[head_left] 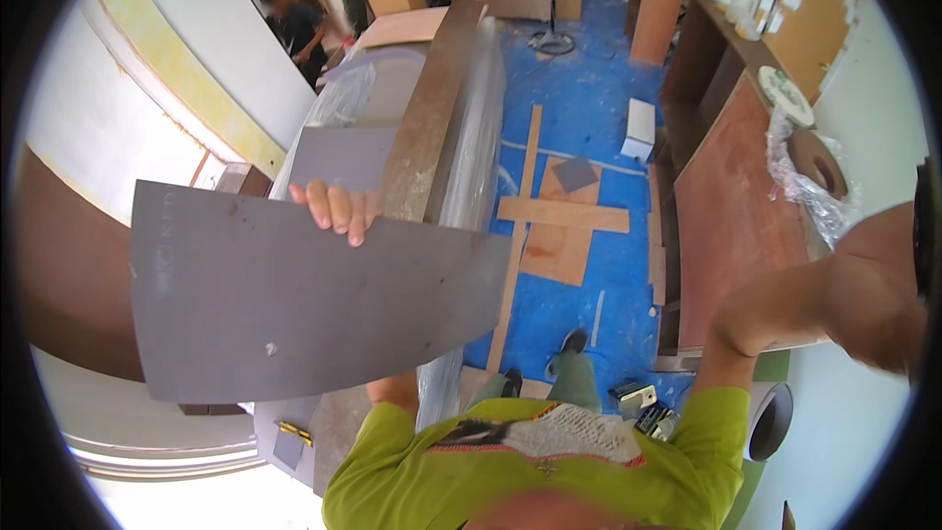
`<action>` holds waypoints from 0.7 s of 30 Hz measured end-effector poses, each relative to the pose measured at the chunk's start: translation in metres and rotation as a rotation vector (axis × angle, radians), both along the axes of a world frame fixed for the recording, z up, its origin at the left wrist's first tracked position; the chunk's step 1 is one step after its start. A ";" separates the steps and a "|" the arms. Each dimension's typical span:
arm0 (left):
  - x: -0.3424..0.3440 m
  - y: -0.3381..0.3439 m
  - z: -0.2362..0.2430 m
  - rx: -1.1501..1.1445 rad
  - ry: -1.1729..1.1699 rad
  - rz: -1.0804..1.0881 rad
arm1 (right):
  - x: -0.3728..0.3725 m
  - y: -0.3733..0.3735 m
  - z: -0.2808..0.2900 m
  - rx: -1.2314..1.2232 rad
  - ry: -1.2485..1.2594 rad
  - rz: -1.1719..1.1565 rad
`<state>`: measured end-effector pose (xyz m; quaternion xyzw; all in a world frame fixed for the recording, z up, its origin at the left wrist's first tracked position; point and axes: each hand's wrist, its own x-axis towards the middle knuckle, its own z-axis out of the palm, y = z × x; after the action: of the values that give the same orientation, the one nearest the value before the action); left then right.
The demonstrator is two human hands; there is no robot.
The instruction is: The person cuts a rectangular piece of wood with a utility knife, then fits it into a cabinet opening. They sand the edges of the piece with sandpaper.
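A large thin grey laminate sheet (314, 309) is held up in front of me on the left. My left hand (340, 208) grips its far long edge, with the fingers bent over the top face and the thumb hidden beneath. Faint pale marks show near the sheet's left end, and a small white fleck lies on it. My right arm is raised and bent at the far right. My right hand (878, 299) is very near the camera and blurred, so its fingers cannot be made out. Another grey sheet (345, 154) lies on the workbench behind the held one.
A long brown board (424, 128) and plastic-wrapped material (473, 147) run along the bench. A yellow cutter (293, 432) lies below the sheet. Wooden strips (564, 214) lie on the blue floor covering. Cabinets (731, 221) line the right, with a fan (551, 25) and two people farther back.
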<state>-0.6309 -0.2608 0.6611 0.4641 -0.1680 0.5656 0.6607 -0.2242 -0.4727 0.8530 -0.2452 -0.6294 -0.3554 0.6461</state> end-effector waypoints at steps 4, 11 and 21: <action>0.084 0.047 -0.022 0.188 -0.108 -0.139 | 0.076 0.091 -0.160 -0.264 0.565 0.272; 0.254 0.138 -0.069 0.151 -0.237 -0.063 | 0.109 0.186 -0.576 -1.858 1.244 0.876; 0.390 0.266 -0.227 -0.094 -0.273 -0.069 | 0.218 0.195 -0.707 -1.895 1.851 1.131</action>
<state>-0.2405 0.0050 0.4337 0.3454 -0.2455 0.6074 0.6719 -0.0062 -0.2777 0.1457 -0.4347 0.0024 0.7720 0.4636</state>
